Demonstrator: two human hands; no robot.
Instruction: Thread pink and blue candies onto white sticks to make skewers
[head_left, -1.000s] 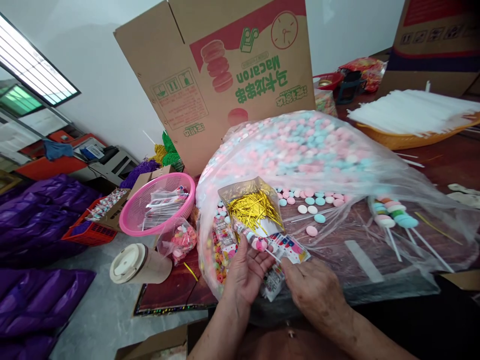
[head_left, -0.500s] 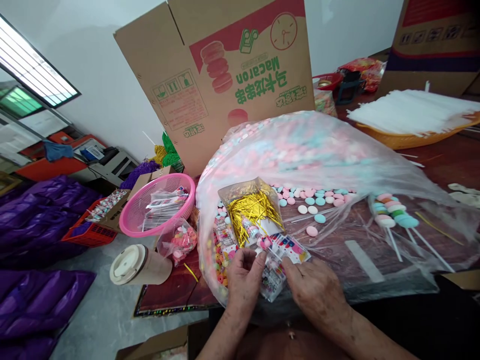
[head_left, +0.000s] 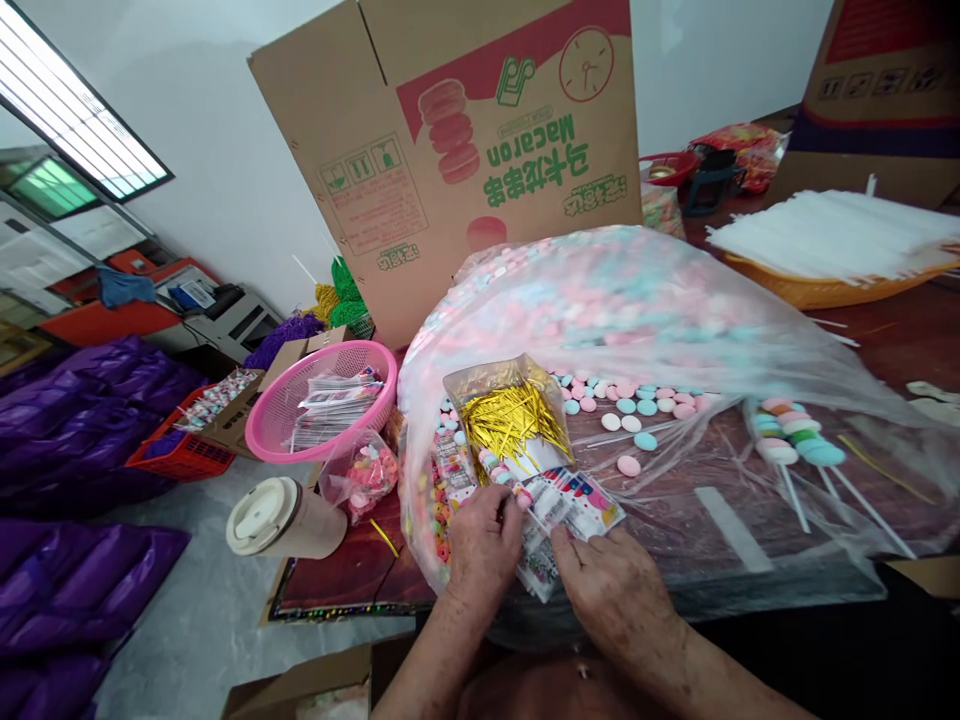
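My left hand (head_left: 486, 545) pinches a candy skewer (head_left: 495, 468), whose pastel candies poke out above the fingers towards the gold ties. From there its white stick slants down to the fingertips of my right hand (head_left: 622, 595), which are closed on the stick's end. Printed clear wrappers (head_left: 581, 500) lie under and between both hands. Just beyond them, an open clear bag (head_left: 555, 375) is full of gold twist ties (head_left: 514, 425). Loose pink, white and blue candies (head_left: 628, 466) are scattered behind the right hand.
A large clear plastic bag of candies (head_left: 600, 300) spreads over the table before a cardboard box (head_left: 450, 230). To the left are a pink basket (head_left: 259, 425) of wrappers and a lidded cup (head_left: 319, 525). Finished candy skewers (head_left: 799, 440) lie right; white sticks (head_left: 825, 235) fill an orange basket.
The candy skewer and my left hand have shifted slightly up and left. My right hand has moved a little left and down with the stick. The view has turned slightly left.
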